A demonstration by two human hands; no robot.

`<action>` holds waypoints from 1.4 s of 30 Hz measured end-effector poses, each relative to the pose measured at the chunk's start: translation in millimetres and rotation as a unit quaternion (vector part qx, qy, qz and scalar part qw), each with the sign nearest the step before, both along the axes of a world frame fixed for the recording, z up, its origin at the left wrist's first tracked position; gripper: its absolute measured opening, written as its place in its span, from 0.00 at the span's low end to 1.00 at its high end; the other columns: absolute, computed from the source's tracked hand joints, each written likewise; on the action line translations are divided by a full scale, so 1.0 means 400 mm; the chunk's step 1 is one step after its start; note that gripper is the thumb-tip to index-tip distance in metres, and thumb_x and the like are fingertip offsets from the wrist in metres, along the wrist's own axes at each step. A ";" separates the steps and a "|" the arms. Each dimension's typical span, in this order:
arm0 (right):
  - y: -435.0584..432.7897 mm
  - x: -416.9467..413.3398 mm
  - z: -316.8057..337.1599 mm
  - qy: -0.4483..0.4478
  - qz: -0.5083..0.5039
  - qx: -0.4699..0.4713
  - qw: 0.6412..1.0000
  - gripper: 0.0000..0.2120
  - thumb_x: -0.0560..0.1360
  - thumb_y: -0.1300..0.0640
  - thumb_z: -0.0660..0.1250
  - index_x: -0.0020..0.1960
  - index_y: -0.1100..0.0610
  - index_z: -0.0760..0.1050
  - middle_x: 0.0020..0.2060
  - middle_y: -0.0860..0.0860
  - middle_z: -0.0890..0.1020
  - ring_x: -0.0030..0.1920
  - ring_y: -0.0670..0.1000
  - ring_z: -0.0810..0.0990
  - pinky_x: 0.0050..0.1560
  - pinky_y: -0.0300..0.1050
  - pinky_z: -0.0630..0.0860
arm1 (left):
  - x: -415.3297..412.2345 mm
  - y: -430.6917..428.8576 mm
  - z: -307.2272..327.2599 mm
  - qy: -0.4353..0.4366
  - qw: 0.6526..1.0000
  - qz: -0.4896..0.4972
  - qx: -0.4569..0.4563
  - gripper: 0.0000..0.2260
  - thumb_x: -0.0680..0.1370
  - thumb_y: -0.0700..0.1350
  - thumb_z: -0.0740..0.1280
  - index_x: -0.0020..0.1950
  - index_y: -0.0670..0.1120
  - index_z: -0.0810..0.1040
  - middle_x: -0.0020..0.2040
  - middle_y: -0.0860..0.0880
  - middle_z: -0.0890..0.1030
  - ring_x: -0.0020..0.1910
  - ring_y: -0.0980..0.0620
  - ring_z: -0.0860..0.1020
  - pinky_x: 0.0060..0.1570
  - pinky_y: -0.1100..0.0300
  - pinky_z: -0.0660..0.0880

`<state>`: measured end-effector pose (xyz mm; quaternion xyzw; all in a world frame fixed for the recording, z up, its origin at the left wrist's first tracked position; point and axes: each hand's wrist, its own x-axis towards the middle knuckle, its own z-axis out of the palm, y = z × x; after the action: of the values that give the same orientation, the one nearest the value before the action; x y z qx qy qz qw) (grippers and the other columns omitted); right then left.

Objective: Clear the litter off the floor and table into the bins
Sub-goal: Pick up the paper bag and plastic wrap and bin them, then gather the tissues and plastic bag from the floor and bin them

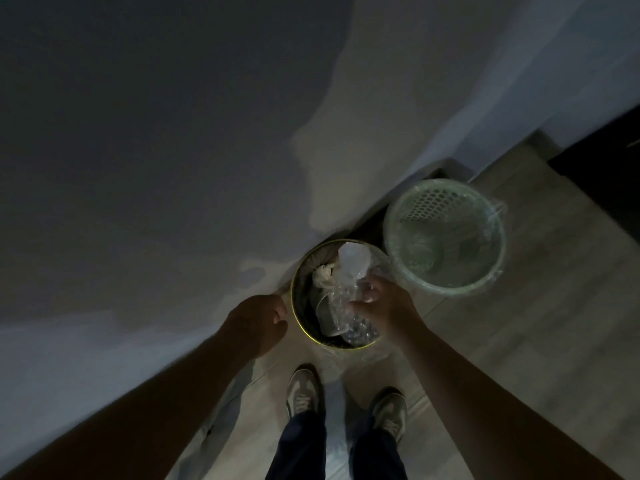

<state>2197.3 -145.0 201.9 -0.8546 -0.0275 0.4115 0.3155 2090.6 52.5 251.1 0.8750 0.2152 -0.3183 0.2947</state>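
A dark round bin [297,315] with a yellow rim stands on the floor against the wall. Inside it lie a crumpled white tissue [323,273] and clear plastic litter. My right hand [382,308] is over the bin's right side and pinches a clear crumpled plastic bag [349,268] that reaches down into the bin. My left hand [258,322] hovers just left of the bin's rim with its fingers curled and nothing in it.
A pale green mesh basket bin [491,268] with a clear liner stands to the right of the dark bin. A grey wall [173,150] fills the left and top. My two shoes [303,393] stand on the light wooden floor [519,341] below the bins.
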 end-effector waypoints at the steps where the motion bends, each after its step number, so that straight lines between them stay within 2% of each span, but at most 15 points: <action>1: -0.005 -0.005 0.000 0.001 -0.018 0.006 1.000 0.31 0.68 0.53 0.77 0.68 0.57 0.72 0.57 0.54 0.80 0.59 0.52 0.78 0.61 0.48 0.73 | -0.001 0.000 0.000 0.002 1.000 -0.001 -0.002 0.12 0.78 0.43 0.65 0.61 0.41 0.76 0.59 0.43 0.79 0.61 0.47 0.76 0.60 0.53 0.72; 5: -0.029 -0.022 0.010 -0.049 0.023 -0.022 0.998 0.21 0.69 0.53 0.75 0.59 0.59 0.77 0.50 0.55 0.83 0.52 0.52 0.81 0.52 0.44 0.76 | -0.008 -0.004 0.007 0.005 1.000 -0.009 -0.003 0.12 0.78 0.43 0.65 0.61 0.42 0.76 0.59 0.44 0.79 0.60 0.48 0.76 0.60 0.53 0.72; 9: -0.054 -0.020 0.070 -0.074 0.057 -0.043 0.995 0.14 0.70 0.55 0.73 0.54 0.58 0.79 0.48 0.54 0.83 0.50 0.53 0.82 0.53 0.51 0.78 | 0.000 -0.011 0.042 0.005 1.000 -0.018 -0.007 0.12 0.78 0.44 0.65 0.60 0.42 0.76 0.58 0.45 0.79 0.59 0.49 0.76 0.60 0.54 0.73; 12: -0.065 -0.005 0.160 -0.092 0.087 -0.064 0.990 0.13 0.71 0.55 0.71 0.55 0.56 0.79 0.49 0.54 0.83 0.51 0.53 0.81 0.54 0.51 0.77 | 0.018 -0.020 0.112 -0.012 0.999 -0.052 0.011 0.12 0.79 0.44 0.64 0.61 0.43 0.75 0.59 0.46 0.79 0.60 0.49 0.75 0.59 0.59 0.71; 15: -0.070 0.010 0.287 -0.129 0.129 -0.078 0.980 0.12 0.73 0.56 0.69 0.56 0.56 0.79 0.50 0.54 0.83 0.53 0.53 0.80 0.53 0.47 0.76 | 0.038 -0.031 0.222 -0.031 0.994 -0.095 0.049 0.12 0.80 0.46 0.61 0.62 0.44 0.74 0.60 0.47 0.77 0.61 0.50 0.74 0.58 0.61 0.69; 18: -0.075 0.018 0.437 -0.175 0.212 -0.093 0.957 0.14 0.74 0.54 0.67 0.58 0.56 0.76 0.53 0.53 0.81 0.55 0.52 0.78 0.52 0.42 0.72 | 0.060 -0.046 0.361 -0.034 0.990 -0.117 0.072 0.14 0.81 0.48 0.59 0.64 0.46 0.72 0.62 0.48 0.75 0.63 0.50 0.72 0.62 0.60 0.67; 21: -0.083 0.035 0.601 -0.197 0.269 -0.103 0.937 0.18 0.74 0.52 0.67 0.63 0.53 0.74 0.57 0.51 0.79 0.60 0.51 0.75 0.57 0.41 0.69 | 0.077 -0.061 0.514 -0.069 0.984 -0.123 0.105 0.14 0.80 0.48 0.60 0.65 0.47 0.72 0.62 0.48 0.75 0.62 0.49 0.73 0.61 0.60 0.68; 24: -0.095 0.074 0.782 -0.214 0.314 -0.094 0.920 0.19 0.75 0.52 0.66 0.65 0.55 0.72 0.60 0.52 0.77 0.64 0.52 0.72 0.60 0.42 0.68 | 0.085 -0.073 0.674 -0.125 0.976 -0.131 0.119 0.16 0.80 0.50 0.61 0.66 0.47 0.72 0.62 0.49 0.75 0.61 0.51 0.73 0.60 0.63 0.67; 26: -0.111 0.107 0.910 -0.239 0.337 -0.071 0.908 0.20 0.76 0.51 0.66 0.66 0.56 0.71 0.62 0.52 0.76 0.66 0.53 0.71 0.58 0.40 0.66 | 0.086 -0.084 0.788 -0.149 0.974 -0.119 0.121 0.18 0.79 0.51 0.63 0.67 0.48 0.71 0.63 0.49 0.75 0.61 0.52 0.73 0.60 0.64 0.67; 28: -0.125 0.134 1.034 -0.276 0.352 -0.047 0.893 0.20 0.77 0.49 0.66 0.66 0.54 0.70 0.60 0.50 0.75 0.63 0.51 0.72 0.51 0.37 0.63 | 0.083 -0.099 0.903 -0.179 0.970 -0.104 0.130 0.19 0.79 0.51 0.63 0.68 0.49 0.71 0.64 0.50 0.75 0.63 0.53 0.73 0.60 0.65 0.65; 30: -0.139 0.152 1.158 -0.313 0.364 -0.026 0.877 0.22 0.77 0.47 0.66 0.68 0.51 0.68 0.61 0.48 0.75 0.62 0.48 0.71 0.52 0.36 0.63 | 0.074 -0.117 1.026 -0.215 0.960 -0.089 0.154 0.18 0.79 0.52 0.64 0.68 0.50 0.71 0.64 0.51 0.75 0.63 0.54 0.72 0.60 0.67 0.64; 35: -0.135 0.155 1.453 -0.425 0.403 0.032 0.810 0.23 0.75 0.45 0.67 0.68 0.49 0.69 0.60 0.46 0.76 0.58 0.45 0.73 0.52 0.33 0.64 | 0.015 -0.152 1.331 -0.296 0.933 -0.007 0.205 0.18 0.77 0.54 0.66 0.66 0.52 0.73 0.61 0.55 0.77 0.59 0.56 0.75 0.57 0.67 0.67; 38: -0.105 0.122 1.616 -0.473 0.406 0.090 0.777 0.23 0.73 0.47 0.69 0.66 0.50 0.72 0.58 0.47 0.78 0.58 0.48 0.75 0.57 0.41 0.70 | -0.050 -0.161 1.479 -0.327 0.909 0.030 0.257 0.17 0.77 0.55 0.66 0.65 0.55 0.72 0.61 0.56 0.77 0.58 0.57 0.75 0.55 0.67 0.69; 42: -0.046 0.039 1.779 -0.516 0.432 0.168 0.720 0.20 0.73 0.47 0.70 0.64 0.47 0.74 0.56 0.44 0.78 0.57 0.46 0.75 0.57 0.41 0.70 | -0.180 -0.164 1.628 -0.357 0.876 0.087 0.313 0.17 0.76 0.56 0.66 0.64 0.56 0.73 0.59 0.58 0.77 0.54 0.61 0.76 0.48 0.71 0.70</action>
<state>2213.1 -163.5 913.4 -0.7632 -0.6210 -0.0126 0.1782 2018.5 -13.0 902.4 0.9535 0.2586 0.1269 0.0884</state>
